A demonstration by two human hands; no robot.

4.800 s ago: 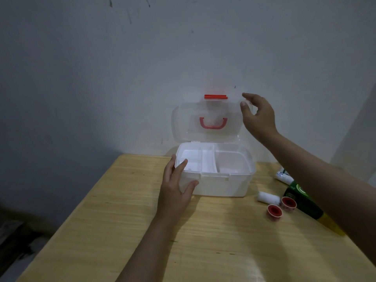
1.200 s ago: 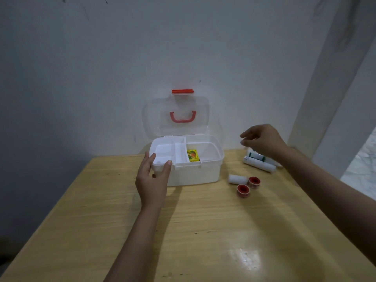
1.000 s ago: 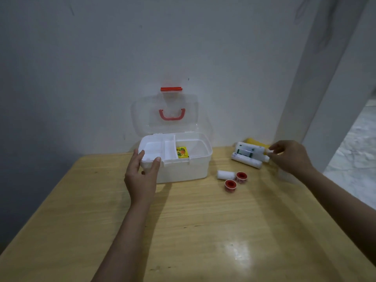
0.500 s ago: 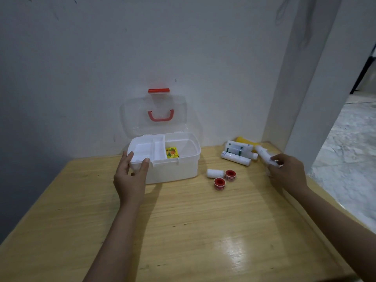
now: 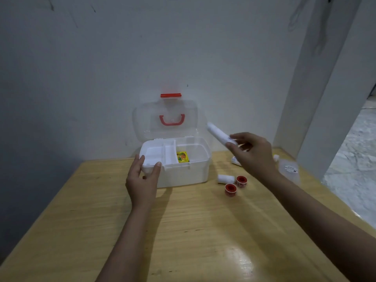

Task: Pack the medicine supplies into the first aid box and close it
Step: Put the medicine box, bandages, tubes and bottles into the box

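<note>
- Your right hand pinches one end of the white tube in its fingers, airborne just right of the open first aid box; your left hand grips its front-left corner.
- Held endwise, the tube could knock the raised lid or slip.
- Supplies behind your right hand are half hidden.

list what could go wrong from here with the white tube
1. The right hand pinches the white tube by one end only; it may slip or swing.
2. Its free end points near the upright lid of the box the left hand grips, and could bump it.
3. The right forearm passes above the red tape rolls, which could roll if brushed.
</note>
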